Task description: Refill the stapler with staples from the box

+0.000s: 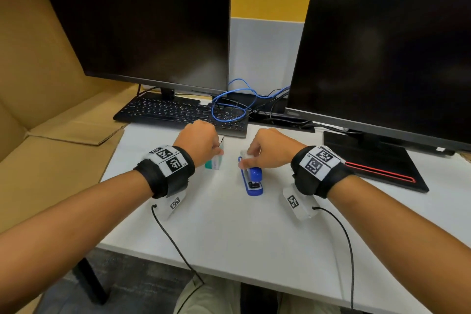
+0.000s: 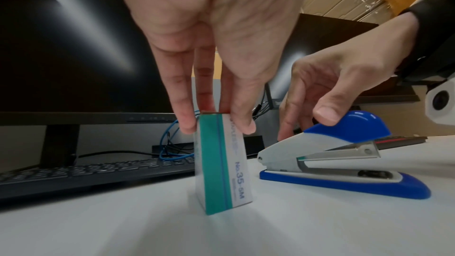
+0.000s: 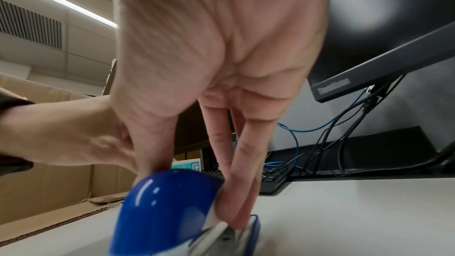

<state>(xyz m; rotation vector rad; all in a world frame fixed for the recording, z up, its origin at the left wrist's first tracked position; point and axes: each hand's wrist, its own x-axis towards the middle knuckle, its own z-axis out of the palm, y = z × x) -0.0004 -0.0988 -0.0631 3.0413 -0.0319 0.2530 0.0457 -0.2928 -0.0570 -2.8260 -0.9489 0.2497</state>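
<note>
We stand the small green-and-white cardboard staple box [image 2: 222, 164] on end on the white surface [image 2: 320, 227], our left hand [image 2: 204, 32] pinching its top between thumb and fingers [image 2: 185, 122], probably so the end flap faces up and can be opened from above. Just beside it, to the right, lies the blue-and-grey plastic stapler [image 2: 342, 163], flat on its blue base. Our right hand [image 2: 337, 77] is curled over it: the thumb presses the blue cap while the fingers [image 3: 242, 203] reach down the far side near the hinge end, a hold that seems meant to steady the body and lift the top open. The stapler's top looks closed, so no loading has begun.
</note>
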